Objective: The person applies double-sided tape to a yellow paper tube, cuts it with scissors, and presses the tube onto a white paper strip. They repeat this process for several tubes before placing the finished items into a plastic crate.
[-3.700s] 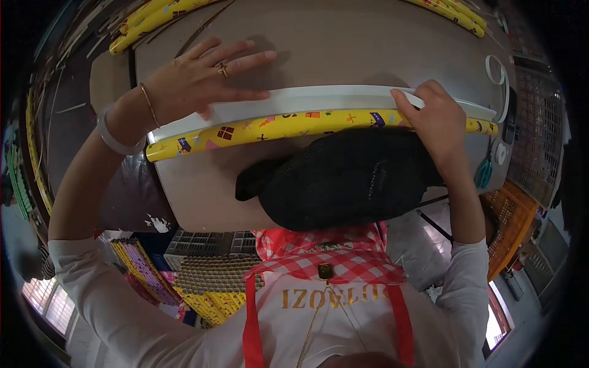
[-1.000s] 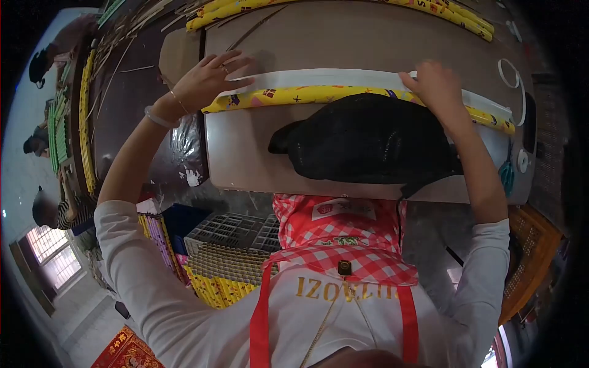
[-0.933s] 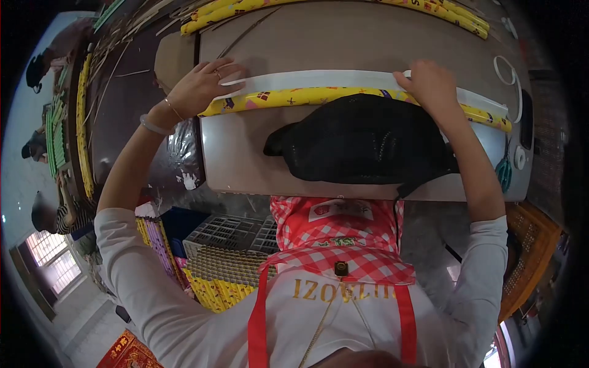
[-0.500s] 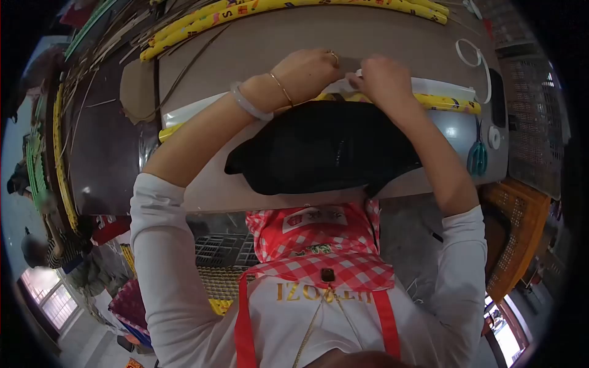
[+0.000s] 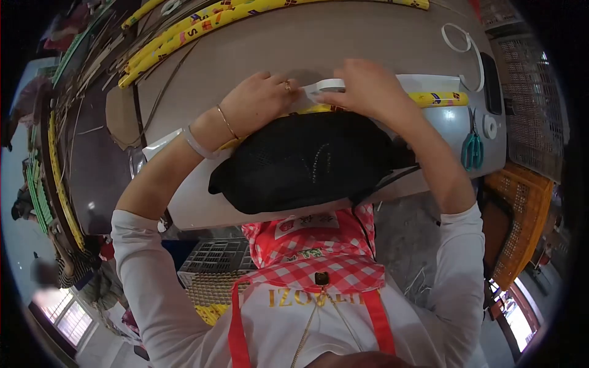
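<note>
My right hand (image 5: 368, 86) is closed round a roll of white tape (image 5: 331, 84) above the table. A short stretch of tape runs from the roll to my left hand (image 5: 261, 98), whose fingers are pinched at its end. Just below both hands, a yellow patterned roll (image 5: 438, 99) lies across a clear plastic sheet (image 5: 429, 82). The black cap brim or mesh headwear (image 5: 307, 159) covers the view nearer my body and hides part of the yellow roll.
Several yellow patterned rolls (image 5: 202, 27) lie along the table's far side. Teal scissors (image 5: 472, 150), a small white roll (image 5: 489, 126) and a black phone (image 5: 490, 83) are at the right. A loop of white strip (image 5: 457, 38) lies beyond them. An orange crate (image 5: 524, 214) stands beside the table.
My hands have moved apart, my left hand going left. The white tape roll and a stretch of tape now show between them. The whole view has shifted slightly.
</note>
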{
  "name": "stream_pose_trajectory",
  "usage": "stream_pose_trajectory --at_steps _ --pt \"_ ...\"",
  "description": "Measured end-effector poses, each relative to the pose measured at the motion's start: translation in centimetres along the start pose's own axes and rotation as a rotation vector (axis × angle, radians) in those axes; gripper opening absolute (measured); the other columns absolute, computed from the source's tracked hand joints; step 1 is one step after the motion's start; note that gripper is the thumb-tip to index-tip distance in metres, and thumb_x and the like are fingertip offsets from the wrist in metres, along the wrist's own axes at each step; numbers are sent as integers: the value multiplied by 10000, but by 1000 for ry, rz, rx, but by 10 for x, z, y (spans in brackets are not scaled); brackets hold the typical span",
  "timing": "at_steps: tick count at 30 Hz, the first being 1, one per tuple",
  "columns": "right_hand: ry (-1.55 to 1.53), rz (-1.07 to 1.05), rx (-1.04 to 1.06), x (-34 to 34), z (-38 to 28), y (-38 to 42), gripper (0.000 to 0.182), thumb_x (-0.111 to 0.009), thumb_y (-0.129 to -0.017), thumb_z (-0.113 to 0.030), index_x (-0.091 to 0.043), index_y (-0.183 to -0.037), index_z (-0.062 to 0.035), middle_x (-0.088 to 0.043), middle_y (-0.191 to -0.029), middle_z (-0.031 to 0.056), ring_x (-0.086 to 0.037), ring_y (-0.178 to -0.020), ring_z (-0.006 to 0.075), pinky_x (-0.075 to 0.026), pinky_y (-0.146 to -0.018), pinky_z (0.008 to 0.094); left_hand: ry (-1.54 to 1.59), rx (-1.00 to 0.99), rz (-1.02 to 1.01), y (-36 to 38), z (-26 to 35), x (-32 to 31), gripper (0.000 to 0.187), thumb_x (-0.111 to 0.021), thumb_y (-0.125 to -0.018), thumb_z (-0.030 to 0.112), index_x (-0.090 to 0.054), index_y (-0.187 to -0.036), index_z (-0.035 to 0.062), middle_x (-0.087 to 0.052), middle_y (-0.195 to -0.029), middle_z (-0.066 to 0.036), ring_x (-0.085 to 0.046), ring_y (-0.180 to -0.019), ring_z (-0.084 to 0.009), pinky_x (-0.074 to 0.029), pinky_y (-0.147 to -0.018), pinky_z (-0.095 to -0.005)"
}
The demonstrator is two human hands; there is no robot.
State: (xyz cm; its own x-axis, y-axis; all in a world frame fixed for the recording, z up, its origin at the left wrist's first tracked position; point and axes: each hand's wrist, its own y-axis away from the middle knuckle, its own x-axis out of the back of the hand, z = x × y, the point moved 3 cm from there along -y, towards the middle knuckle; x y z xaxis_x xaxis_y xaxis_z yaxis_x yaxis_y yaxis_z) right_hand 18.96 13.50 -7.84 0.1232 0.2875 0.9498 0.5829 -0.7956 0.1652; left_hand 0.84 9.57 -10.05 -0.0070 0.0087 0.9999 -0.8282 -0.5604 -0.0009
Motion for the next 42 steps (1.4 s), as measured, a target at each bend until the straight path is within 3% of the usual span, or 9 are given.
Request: stream_pose_trajectory --at_steps 5,10,13,20,22,26,28,37,42 --pt "-52 -46 -34 15 34 15 480 -621 -741 -488 -652 -834 -18 -585 -856 122 -583 -816 287 -473 -697 390 -22 -56 48 -2 0 8 356 -555 -797 218 -549 -1107 43 -533 -995 -48 -534 -917 -174 -434 -769 -289" --pt "-101 -22 -59 35 76 37 397 -634 -777 -392 -597 -854 -5 -547 -866 89 -550 -771 237 -442 -705 319 66 37 -109 0 -1 0 420 -531 -797 85 -508 -1216 73 -515 -1057 -47 -505 -949 -182 -429 -836 -291" --pt "-148 -59 -214 40 111 51 355 -625 -802 -346 -585 -858 2 -548 -858 67 -535 -754 186 -429 -699 296 18 -30 3 0 -3 5 340 -581 -782 190 -542 -1065 6 -525 -957 -63 -543 -874 -185 -432 -790 -291" --pt "-505 -35 -437 33 165 74 278 -616 -831 -277 -587 -845 0 -568 -829 33 -524 -746 125 -427 -671 267 92 -73 -47 4 -12 10 389 -544 -794 104 -518 -1178 48 -509 -1028 -51 -514 -909 -185 -428 -811 -291" --pt "-357 81 -277 30 164 73 257 -642 -809 -251 -588 -824 0 -571 -789 48 -528 -717 130 -424 -649 269 89 -51 -69 6 -14 8 445 -556 -780 94 -501 -1221 75 -496 -1035 -44 -503 -918 -181 -426 -810 -291" --pt "-267 117 -291 25 161 68 244 -657 -790 -233 -592 -807 1 -575 -764 62 -538 -702 143 -425 -647 264 136 -22 -89 6 -14 10 444 -551 -777 90 -505 -1218 75 -491 -1014 -39 -504 -912 -179 -429 -795 -295" --pt "-297 204 -254 22 162 67 338 -688 -752 -341 -612 -803 -16 -574 -725 73 -545 -618 173 -418 -558 298 155 -26 -72 5 -14 10 445 -545 -775 83 -503 -1219 76 -482 -995 -36 -503 -907 -174 -433 -777 -297" --pt "55 348 -332 19 136 67 342 -669 -730 -377 -589 -765 -46 -570 -761 61 -570 -689 267 -460 -595 371 138 -36 -61 7 -15 8 457 -545 -771 77 -501 -1226 84 -481 -987 -37 -507 -919 -169 -435 -778 -296" --pt "222 317 -386 19 125 62 326 -657 -751 -357 -574 -761 -42 -570 -759 61 -579 -692 235 -455 -602 329 149 -31 -46 7 -14 10 456 -547 -769 77 -503 -1223 75 -478 -986 -41 -506 -925 -171 -435 -783 -300"
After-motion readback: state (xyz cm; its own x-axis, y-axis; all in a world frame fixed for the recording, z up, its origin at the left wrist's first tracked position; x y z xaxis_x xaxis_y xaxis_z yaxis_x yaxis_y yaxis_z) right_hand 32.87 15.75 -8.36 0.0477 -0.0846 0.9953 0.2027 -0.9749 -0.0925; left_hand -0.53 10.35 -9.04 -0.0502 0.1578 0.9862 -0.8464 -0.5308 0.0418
